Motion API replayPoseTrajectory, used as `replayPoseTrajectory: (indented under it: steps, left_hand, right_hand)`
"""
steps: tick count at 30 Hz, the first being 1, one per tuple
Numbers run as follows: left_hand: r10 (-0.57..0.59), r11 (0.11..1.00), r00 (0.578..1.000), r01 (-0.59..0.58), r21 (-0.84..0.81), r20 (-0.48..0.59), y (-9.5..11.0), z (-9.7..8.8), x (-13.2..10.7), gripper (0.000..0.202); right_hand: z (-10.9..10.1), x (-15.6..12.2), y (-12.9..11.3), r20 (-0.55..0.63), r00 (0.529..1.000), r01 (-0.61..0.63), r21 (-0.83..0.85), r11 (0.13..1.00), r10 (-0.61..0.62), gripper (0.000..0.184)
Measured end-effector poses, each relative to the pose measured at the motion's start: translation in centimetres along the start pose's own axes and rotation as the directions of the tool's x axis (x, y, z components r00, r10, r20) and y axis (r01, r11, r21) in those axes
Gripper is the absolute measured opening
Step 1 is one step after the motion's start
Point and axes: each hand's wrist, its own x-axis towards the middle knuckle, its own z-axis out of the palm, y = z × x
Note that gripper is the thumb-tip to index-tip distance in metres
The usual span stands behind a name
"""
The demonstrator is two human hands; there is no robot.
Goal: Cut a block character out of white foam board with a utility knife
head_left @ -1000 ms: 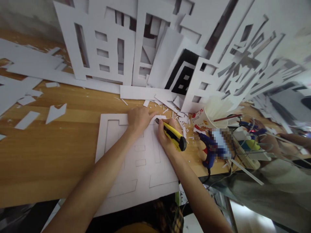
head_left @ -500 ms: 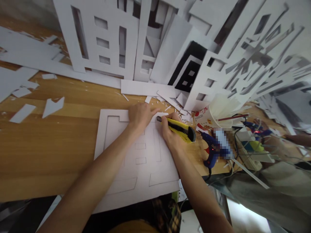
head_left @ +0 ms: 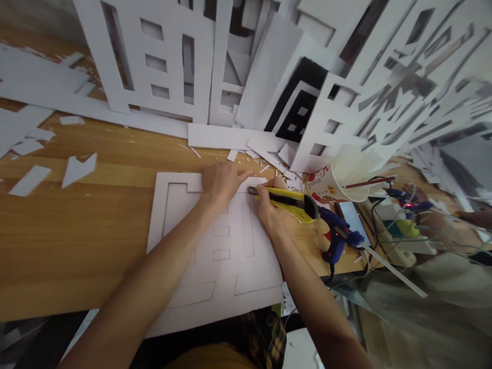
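A white foam board (head_left: 230,266) with cut outlines lies flat on the wooden table (head_left: 77,230), its near edge hanging over the table's front. My left hand (head_left: 220,182) presses down on the board's far edge, fingers curled and one finger stretched toward the blade. My right hand (head_left: 271,209) is closed round a yellow and black utility knife (head_left: 286,200). The knife lies nearly level, its tip on the board close to my left fingertip.
White cut-out boards (head_left: 161,66) lean along the back. Scraps (head_left: 77,169) lie on the left of the table. Right of the knife stand a paper cup (head_left: 334,182), a blue glue gun (head_left: 338,236), cables and a power strip (head_left: 395,241).
My right hand has tilted the knife from steeply raised to nearly level, handle swinging right. The left hand stays pressed on the board. The view has shifted slightly.
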Motion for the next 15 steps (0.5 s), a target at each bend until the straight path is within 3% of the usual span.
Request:
replayPoseTrajectory:
  steps: [7,12,15]
  left_hand:
    - [0.014,1.0,1.0,-0.014,0.016,-0.019,0.0,0.0,0.0,0.068]
    - [0.028,0.998,0.999,-0.026,0.055,-0.024,0.0,0.0,0.0,0.067]
    - [0.04,0.996,0.998,-0.037,0.079,-0.044,-0.1,0.1,-0.1,0.065]
  right_hand:
    - [0.1,-0.5,-0.5,-0.056,0.998,0.013,0.009,1.0,-0.012,0.032]
    - [-0.5,-0.8,-1.4,-0.259,0.966,0.004,-0.005,1.0,-0.005,0.032]
    - [-0.1,-0.4,-1.4,-0.318,0.948,-0.009,0.05,0.999,0.024,0.031]
